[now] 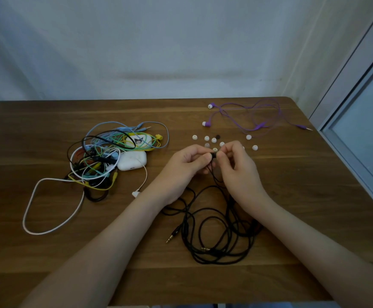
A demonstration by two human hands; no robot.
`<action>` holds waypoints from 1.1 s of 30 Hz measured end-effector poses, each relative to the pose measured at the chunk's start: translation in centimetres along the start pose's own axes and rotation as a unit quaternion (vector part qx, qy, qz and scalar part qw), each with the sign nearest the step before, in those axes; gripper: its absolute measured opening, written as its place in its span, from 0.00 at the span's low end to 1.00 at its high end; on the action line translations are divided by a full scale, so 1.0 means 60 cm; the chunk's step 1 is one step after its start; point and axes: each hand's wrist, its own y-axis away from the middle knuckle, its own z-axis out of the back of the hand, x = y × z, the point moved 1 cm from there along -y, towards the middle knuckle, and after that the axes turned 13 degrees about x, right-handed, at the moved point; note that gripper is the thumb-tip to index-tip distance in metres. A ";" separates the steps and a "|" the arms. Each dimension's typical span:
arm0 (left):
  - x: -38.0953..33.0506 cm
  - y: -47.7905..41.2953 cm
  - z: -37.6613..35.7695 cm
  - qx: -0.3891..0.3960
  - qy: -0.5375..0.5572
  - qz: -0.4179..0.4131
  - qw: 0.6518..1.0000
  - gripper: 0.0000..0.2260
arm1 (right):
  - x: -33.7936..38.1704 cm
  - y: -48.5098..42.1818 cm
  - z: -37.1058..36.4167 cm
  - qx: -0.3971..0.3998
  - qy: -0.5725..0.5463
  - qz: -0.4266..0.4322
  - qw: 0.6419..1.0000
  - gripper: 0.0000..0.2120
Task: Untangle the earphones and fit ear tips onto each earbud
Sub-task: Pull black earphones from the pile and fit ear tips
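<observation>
Both hands raised over wooden table (pixel 47 252). Left hand (pixel 186 162) and right hand (pixel 236 162) pinch black earbud (pixel 213 155) between fingertips; black cord (pixel 214 230) trails below in loose loops.

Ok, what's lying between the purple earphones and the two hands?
Loose white ear tips and one dark tip, scattered on the table, seen in the head view.

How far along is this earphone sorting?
Done: the purple earphones lie untangled, white tips on both buds. In hand: left hand and right hand pinch a black earbud, its cable loosely looped. Left: the tangled pile and loose ear tips.
</observation>
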 end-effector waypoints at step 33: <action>-0.025 0.011 0.008 -0.031 0.096 -0.048 0.994 0.13 | 0.044 0.006 0.006 0.192 -0.182 -0.051 0.963 0.05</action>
